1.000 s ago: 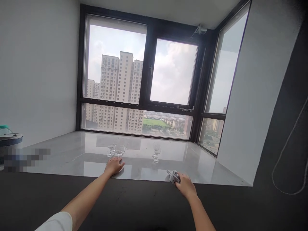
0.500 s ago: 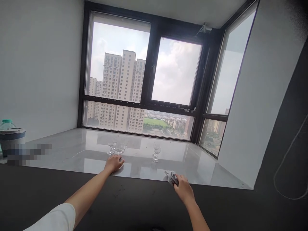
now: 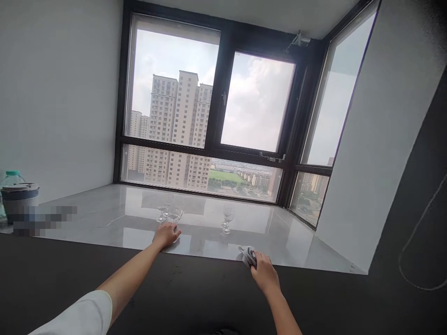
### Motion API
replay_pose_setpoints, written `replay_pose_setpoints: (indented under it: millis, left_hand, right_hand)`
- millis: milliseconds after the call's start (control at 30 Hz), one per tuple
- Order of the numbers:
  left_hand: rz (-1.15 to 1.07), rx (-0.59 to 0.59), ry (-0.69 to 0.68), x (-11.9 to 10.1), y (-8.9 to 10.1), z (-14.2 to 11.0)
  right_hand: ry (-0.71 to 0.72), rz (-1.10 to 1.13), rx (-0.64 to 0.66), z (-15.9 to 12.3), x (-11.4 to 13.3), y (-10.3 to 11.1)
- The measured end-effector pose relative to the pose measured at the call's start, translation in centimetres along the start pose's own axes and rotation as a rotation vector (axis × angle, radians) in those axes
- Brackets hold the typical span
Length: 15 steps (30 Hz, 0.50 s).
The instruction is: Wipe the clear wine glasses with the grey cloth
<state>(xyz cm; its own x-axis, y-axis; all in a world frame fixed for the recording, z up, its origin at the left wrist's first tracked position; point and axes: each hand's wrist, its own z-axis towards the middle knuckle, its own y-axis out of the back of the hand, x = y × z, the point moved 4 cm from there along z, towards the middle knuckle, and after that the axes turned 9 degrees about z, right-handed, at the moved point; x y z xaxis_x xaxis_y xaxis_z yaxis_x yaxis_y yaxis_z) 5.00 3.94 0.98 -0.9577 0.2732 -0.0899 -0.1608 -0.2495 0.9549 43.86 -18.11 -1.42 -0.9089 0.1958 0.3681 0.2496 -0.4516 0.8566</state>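
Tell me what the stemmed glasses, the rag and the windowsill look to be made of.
Stemmed glasses: clear, smooth, probably glass; the sill shows through them.
Rag: matte grey fabric, bunched in soft folds; fibre unclear.
Windowsill: polished stone or tile, mirroring the window.

1. The right hand and the grey cloth it grips have shifted slightly left along the front edge of the windowsill, nearer the right-hand wine glasses.
2. The camera view has tilted a little, so the windowsill's front edge slopes more steeply down to the right.
3. The lidded cup and green-capped bottle at the windowsill's left end now show more fully.
4. More of the white left sleeve is visible.
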Motion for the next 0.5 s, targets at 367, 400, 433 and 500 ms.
replay_pose_setpoints:
  millis: [367, 400, 433, 500]
  left_hand:
    - [0.009, -0.007, 0.0, 0.17, -0.15, 0.1]
    - [0.008, -0.008, -0.001, 0.17, -0.17, 0.1]
    - [0.007, -0.008, -0.003, 0.18, -0.18, 0.11]
    - [0.007, -0.009, -0.004, 0.2, -0.2, 0.12]
  right_hand:
    - [-0.014, -0.019, 0.025, 0.21, 0.56, -0.1]
    - [-0.015, -0.019, 0.026, 0.2, 0.59, -0.1]
    - [-0.016, -0.019, 0.028, 0.19, 0.6, -0.1]
    - [-0.018, -0.019, 0.03, 0.14, 0.58, -0.09]
